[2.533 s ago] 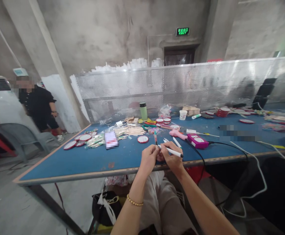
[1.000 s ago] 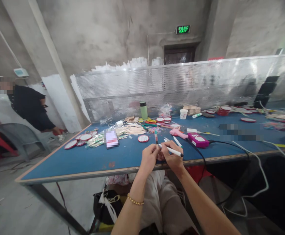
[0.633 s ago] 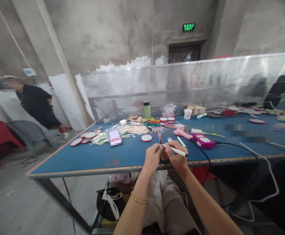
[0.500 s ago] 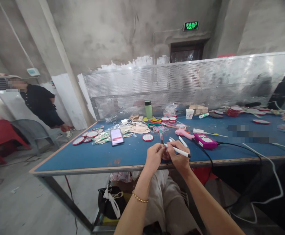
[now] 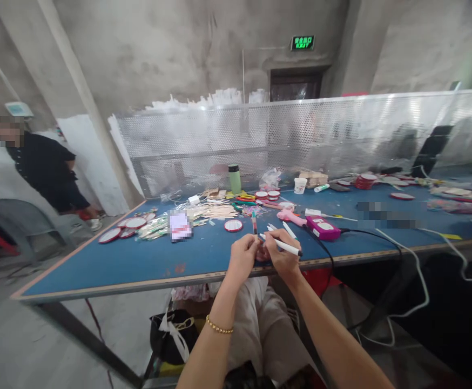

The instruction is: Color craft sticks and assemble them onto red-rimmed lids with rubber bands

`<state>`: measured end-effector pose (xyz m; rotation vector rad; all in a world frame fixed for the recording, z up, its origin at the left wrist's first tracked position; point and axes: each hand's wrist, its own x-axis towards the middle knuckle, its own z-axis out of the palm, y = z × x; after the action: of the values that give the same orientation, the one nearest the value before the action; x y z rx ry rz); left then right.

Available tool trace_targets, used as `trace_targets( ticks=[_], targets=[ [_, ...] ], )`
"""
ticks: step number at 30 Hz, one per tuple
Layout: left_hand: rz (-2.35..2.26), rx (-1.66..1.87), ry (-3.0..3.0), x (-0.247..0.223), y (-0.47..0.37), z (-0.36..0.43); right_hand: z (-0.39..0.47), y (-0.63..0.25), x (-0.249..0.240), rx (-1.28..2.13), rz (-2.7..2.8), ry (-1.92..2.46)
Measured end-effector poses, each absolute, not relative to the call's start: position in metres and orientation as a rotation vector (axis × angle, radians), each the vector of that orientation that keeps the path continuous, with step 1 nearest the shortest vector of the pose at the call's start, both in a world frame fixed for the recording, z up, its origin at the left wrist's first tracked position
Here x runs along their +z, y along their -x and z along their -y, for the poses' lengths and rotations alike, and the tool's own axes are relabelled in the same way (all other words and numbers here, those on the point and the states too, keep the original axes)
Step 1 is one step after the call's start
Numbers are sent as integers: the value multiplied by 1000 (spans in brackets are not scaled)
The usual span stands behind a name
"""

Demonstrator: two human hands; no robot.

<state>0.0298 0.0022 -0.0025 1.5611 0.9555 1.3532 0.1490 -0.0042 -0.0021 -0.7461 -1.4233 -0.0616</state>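
Observation:
My left hand (image 5: 242, 258) is closed on a wooden craft stick (image 5: 254, 222) that stands upright, with teal and reddish-brown bands on it. Close beside it, my right hand (image 5: 283, 262) grips a white marker pen (image 5: 288, 248), its dark end pointing out to the right. The pen's tip meets the lower part of the stick, though my fingers partly hide that spot. Other white markers (image 5: 289, 230) lie just beyond my right hand. A round red-rimmed disc (image 5: 233, 226) rests on the blue table (image 5: 139, 265), ahead of my left hand.
Bare wooden sticks (image 5: 220, 210), a phone (image 5: 180, 226) and more red-rimmed discs (image 5: 109, 235) lie to the left. A green bottle (image 5: 234, 179) and paper cup (image 5: 299, 186) stand behind. Rightward are a pink glue gun (image 5: 291, 218), purple box (image 5: 323, 227) and cables. A person (image 5: 45, 162) stands far left.
The view has turned slightly right, so everything sits further left. Both hands keep their hold on the stick and marker. At the far right edge, part of a blurred hand has come into view.

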Motion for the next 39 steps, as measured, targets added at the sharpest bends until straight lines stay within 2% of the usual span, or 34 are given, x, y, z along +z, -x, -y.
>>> trace_targets(
  ticks=[39],
  targets=[
    [-1046, 1346, -1686, -2, -29, -3, 0, -148, -2, -57, 1473, 716]
  ],
)
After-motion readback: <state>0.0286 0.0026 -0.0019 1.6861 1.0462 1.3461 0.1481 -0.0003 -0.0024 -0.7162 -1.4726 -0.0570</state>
